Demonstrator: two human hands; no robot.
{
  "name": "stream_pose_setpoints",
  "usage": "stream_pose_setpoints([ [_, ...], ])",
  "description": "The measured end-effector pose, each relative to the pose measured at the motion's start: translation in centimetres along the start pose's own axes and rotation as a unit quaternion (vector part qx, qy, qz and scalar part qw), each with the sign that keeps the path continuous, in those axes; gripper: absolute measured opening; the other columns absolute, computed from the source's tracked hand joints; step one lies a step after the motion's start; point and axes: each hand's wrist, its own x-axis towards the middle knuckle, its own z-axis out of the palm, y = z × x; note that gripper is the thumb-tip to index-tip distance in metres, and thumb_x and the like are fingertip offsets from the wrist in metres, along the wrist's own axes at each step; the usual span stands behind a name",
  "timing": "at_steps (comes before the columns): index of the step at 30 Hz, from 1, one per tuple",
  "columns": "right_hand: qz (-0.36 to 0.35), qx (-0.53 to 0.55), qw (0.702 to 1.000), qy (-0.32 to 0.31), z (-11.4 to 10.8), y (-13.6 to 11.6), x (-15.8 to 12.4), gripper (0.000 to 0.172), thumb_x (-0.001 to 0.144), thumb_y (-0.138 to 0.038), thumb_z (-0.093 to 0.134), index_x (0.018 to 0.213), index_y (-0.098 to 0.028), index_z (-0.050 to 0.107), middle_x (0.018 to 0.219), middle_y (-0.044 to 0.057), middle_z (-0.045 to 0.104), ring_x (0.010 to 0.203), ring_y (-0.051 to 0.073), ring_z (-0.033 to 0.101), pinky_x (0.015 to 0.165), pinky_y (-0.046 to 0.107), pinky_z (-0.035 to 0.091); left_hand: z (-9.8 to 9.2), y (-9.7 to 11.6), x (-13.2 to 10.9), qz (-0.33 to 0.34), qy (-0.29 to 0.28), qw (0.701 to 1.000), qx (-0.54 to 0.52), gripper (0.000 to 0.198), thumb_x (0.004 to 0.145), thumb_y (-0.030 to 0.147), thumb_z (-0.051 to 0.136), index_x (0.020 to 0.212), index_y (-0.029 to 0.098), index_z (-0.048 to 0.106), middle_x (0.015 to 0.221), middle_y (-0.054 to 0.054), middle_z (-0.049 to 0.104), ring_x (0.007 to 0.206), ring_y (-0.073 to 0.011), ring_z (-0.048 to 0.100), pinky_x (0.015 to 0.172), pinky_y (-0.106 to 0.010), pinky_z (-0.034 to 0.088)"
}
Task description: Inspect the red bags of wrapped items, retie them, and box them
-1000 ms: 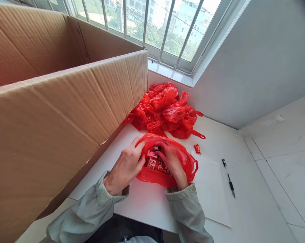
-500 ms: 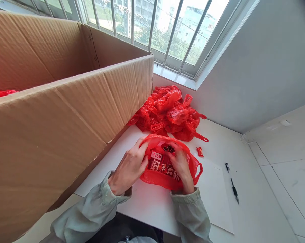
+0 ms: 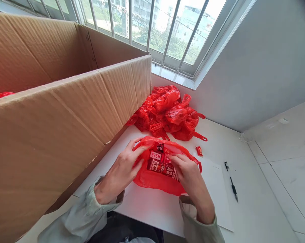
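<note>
A red plastic bag (image 3: 152, 179) lies open on a white board (image 3: 152, 206) in front of me. Small red printed packets (image 3: 160, 164) show inside it. My left hand (image 3: 119, 172) pinches the bag's left rim with the fingertips. My right hand (image 3: 190, 175) rests on the bag's right side, fingers spread over the plastic near its handle.
A large open cardboard box (image 3: 66, 101) stands close on the left, with something red inside at its far left. A heap of tied red bags (image 3: 170, 114) lies behind. One loose red packet (image 3: 199, 151) and a black pen (image 3: 233, 190) lie to the right on the floor.
My right hand has come out of the bag's opening and now lies on its right side. My left hand's fingers have loosened and stretched out along the rim. The opening looks wider.
</note>
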Motion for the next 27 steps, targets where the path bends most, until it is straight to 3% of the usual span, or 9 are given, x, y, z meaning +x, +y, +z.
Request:
stream_pose_setpoints([
  [5, 0.011, -0.212, 0.973, 0.095, -2.2, 2.9, -2.7, 0.043, 0.083, -0.002, 0.038, 0.108, -0.024, 0.065, 0.122, 0.009, 0.060, 0.122, 0.032, 0.043, 0.098, 0.052, 0.040, -1.3, -0.5, -0.7, 0.022, -0.056, 0.998, 0.033, 0.034, 0.092, 0.014, 0.042, 0.120, 0.026, 0.055, 0.126, -0.006, 0.051, 0.108, -0.0219, 0.058, 0.091, -0.032, 0.051],
  [8, 0.025, -0.227, 0.967, 0.113, -1.8, 5.1, -3.2, 0.042, 0.084, -0.005, 0.038, 0.116, -0.023, 0.060, 0.129, 0.014, 0.052, 0.127, 0.035, 0.039, 0.100, 0.059, 0.035, -1.5, -1.3, -1.6, 0.033, -0.109, 0.992, 0.056, 0.033, 0.091, 0.013, 0.042, 0.114, 0.031, 0.058, 0.115, -0.003, 0.056, 0.086, -0.0174, 0.064, 0.071, -0.025, 0.052],
  [10, 0.068, -0.141, 0.978, 0.135, -1.3, 6.2, -3.6, 0.041, 0.085, -0.013, 0.042, 0.125, -0.020, 0.050, 0.130, 0.016, 0.048, 0.120, 0.030, 0.048, 0.093, 0.050, 0.044, -1.4, -1.9, -2.3, 0.037, -0.106, 0.991, 0.070, 0.035, 0.088, 0.008, 0.043, 0.109, 0.031, 0.059, 0.102, -0.002, 0.059, 0.076, -0.0161, 0.063, 0.067, -0.024, 0.050],
  [13, 0.143, 0.041, 0.979, 0.138, -0.7, 7.4, -4.2, 0.054, 0.084, -0.030, 0.052, 0.135, -0.020, 0.037, 0.129, 0.015, 0.048, 0.100, 0.022, 0.060, 0.079, 0.036, 0.052, -1.2, -2.3, -2.7, 0.038, -0.089, 0.991, 0.090, 0.033, 0.084, 0.003, 0.043, 0.097, 0.027, 0.061, 0.086, -0.001, 0.058, 0.069, -0.0165, 0.060, 0.067, -0.025, 0.048],
  [15, 0.161, 0.123, 0.977, 0.069, -0.7, 8.0, -4.5, 0.051, 0.082, -0.032, 0.054, 0.131, -0.020, 0.045, 0.117, 0.010, 0.059, 0.089, 0.019, 0.061, 0.077, 0.033, 0.051, -1.5, -1.9, -2.3, 0.036, -0.102, 0.989, 0.097, 0.030, 0.084, 0.003, 0.041, 0.090, 0.024, 0.060, 0.081, -0.001, 0.056, 0.067, -0.0164, 0.058, 0.066, -0.025, 0.047],
  [18, 0.179, 0.200, 0.963, -0.007, -1.4, 8.7, -4.9, 0.031, 0.081, -0.033, 0.055, 0.106, -0.017, 0.064, 0.089, 0.004, 0.067, 0.079, 0.018, 0.059, 0.074, 0.032, 0.048, -2.6, -0.9, -1.1, 0.041, -0.148, 0.986, 0.068, 0.022, 0.089, 0.009, 0.039, 0.083, 0.022, 0.056, 0.084, -0.002, 0.054, 0.067, -0.0150, 0.055, 0.063, -0.025, 0.044],
  [21, 0.223, 0.321, 0.920, 0.021, -3.4, 8.8, -4.9, 0.036, 0.078, -0.039, 0.062, 0.106, -0.016, 0.064, 0.089, 0.005, 0.067, 0.078, 0.018, 0.059, 0.069, 0.030, 0.048, -4.0, -0.2, 0.2, 0.067, -0.155, 0.985, -0.025, 0.015, 0.093, 0.024, 0.047, 0.080, 0.021, 0.055, 0.102, -0.003, 0.054, 0.082, -0.0161, 0.057, 0.072, -0.025, 0.045],
  [24, 0.239, 0.405, 0.880, 0.071, -5.9, 8.4, -4.5, 0.044, 0.075, -0.041, 0.068, 0.112, -0.017, 0.062, 0.081, 0.003, 0.064, 0.070, 0.015, 0.057, 0.062, 0.027, 0.046, -4.7, -0.2, 0.8, 0.029, -0.082, 0.986, -0.143, 0.028, 0.095, 0.034, 0.045, 0.073, 0.019, 0.055, 0.116, -0.006, 0.053, 0.105, -0.0220, 0.054, 0.084, -0.029, 0.045],
  [27, 0.223, 0.440, 0.857, 0.149, -8.0, 7.5, -4.2, 0.048, 0.075, -0.039, 0.071, 0.118, -0.020, 0.059, 0.074, 0.000, 0.060, 0.066, 0.012, 0.053, 0.062, 0.025, 0.045, -4.6, -0.5, 0.6, -0.028, -0.029, 0.955, -0.293, 0.036, 0.097, 0.041, 0.038, 0.072, 0.019, 0.053, 0.118, -0.008, 0.054, 0.116, -0.0275, 0.048, 0.084, -0.033, 0.047],
])
